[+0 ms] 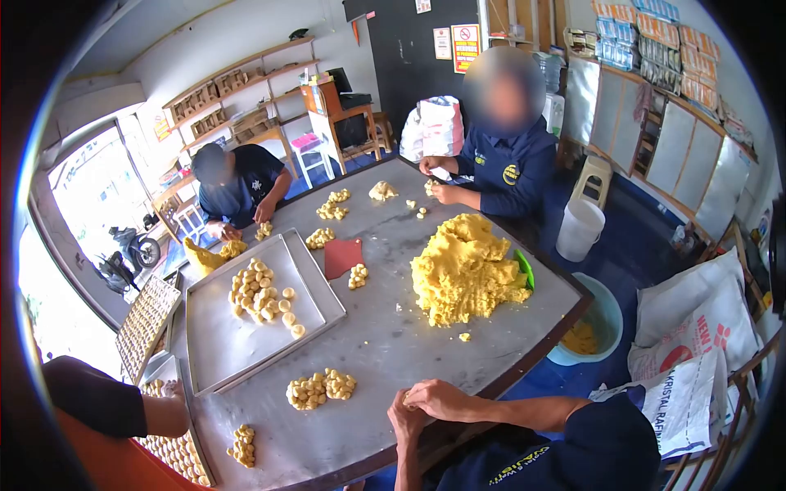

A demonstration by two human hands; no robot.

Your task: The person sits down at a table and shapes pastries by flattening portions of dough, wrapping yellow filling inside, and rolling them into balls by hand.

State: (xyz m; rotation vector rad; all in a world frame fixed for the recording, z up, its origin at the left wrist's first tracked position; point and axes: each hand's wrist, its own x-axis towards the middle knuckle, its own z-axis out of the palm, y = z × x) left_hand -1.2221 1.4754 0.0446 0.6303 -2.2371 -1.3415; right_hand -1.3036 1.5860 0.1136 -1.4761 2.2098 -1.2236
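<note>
My left hand (404,419) and my right hand (440,400) meet over the table's near edge, with fingers closed. Something small and pale, perhaps dough, is pinched between them; the fingers mostly hide it. To their left, clusters of small dough pieces (321,389) lie on the metal table (385,352). A large crumbly yellow dough mound (463,270) stands beyond my hands, with a green scraper (524,270) at its right side. One small crumb (465,337) lies between the mound and my hands.
A metal tray (237,348) holds round dough balls. Two co-workers (233,184) (512,164) handle dough across the table. At left, another person's hand (170,403) is over a filled tray (176,454). A blue tub (606,311) and white sacks (696,352) stand right.
</note>
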